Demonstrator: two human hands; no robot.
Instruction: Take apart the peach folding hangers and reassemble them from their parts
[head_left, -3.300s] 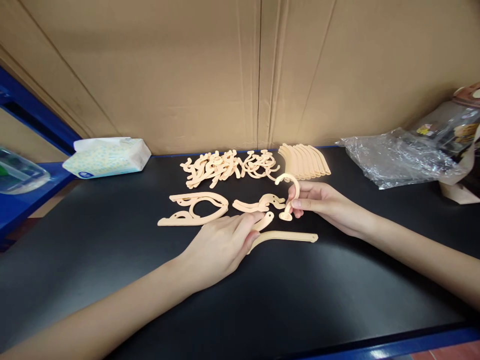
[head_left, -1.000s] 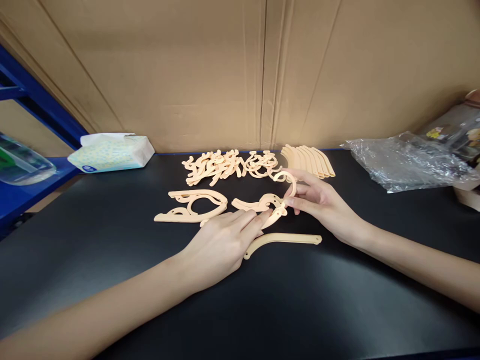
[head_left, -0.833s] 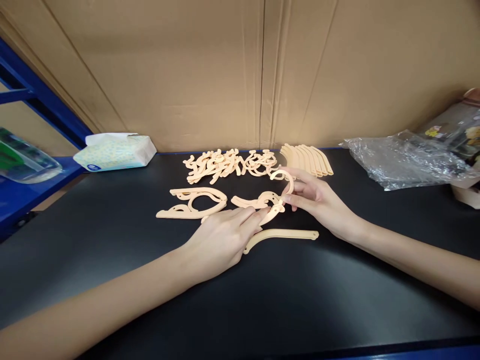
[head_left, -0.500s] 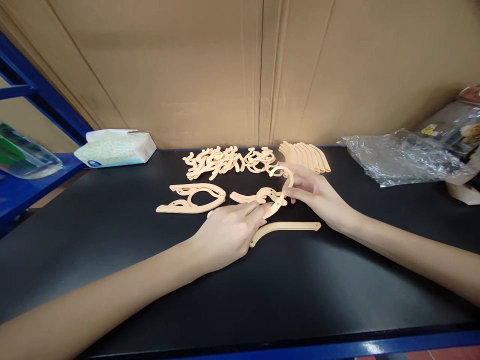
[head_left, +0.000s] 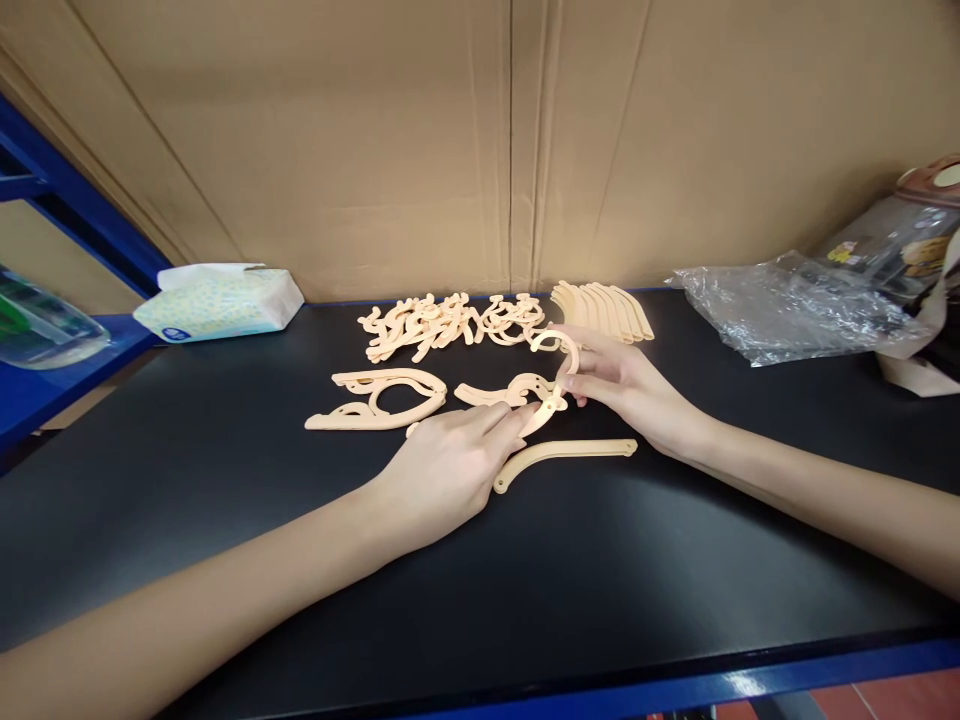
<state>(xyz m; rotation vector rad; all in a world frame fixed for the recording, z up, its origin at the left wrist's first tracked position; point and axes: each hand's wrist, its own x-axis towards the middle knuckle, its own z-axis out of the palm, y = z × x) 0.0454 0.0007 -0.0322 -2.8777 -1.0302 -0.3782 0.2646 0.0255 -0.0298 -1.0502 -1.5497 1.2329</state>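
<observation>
My right hand (head_left: 637, 385) pinches a curved beige hook (head_left: 576, 352), which stands up from the table with its open end curling left. At its base the hook meets a short beige piece (head_left: 537, 418) of a folding clothes hanger. My left hand (head_left: 450, 465) is closed over that piece, pressing it down, and covers part of it. Just beyond my left fingers lie more beige hanger parts (head_left: 480, 395), partly hidden. A loose curved hanger arm (head_left: 566, 450) rests in front of my hands. To the left, a folded hanger (head_left: 375, 424) lies flat.
Along the back lie a heap of short beige pieces (head_left: 420, 325), a few hooks (head_left: 510, 320) and a row of hanger arms (head_left: 609, 312). A tissue pack (head_left: 221, 303) sits at back left, clear plastic bags (head_left: 787, 310) at back right. Cardboard (head_left: 337, 150) walls the black table's (head_left: 525, 590) rear.
The view has shifted slightly, moving the scene a little to the left. Both hands keep the same hold on the hook and the short piece.
</observation>
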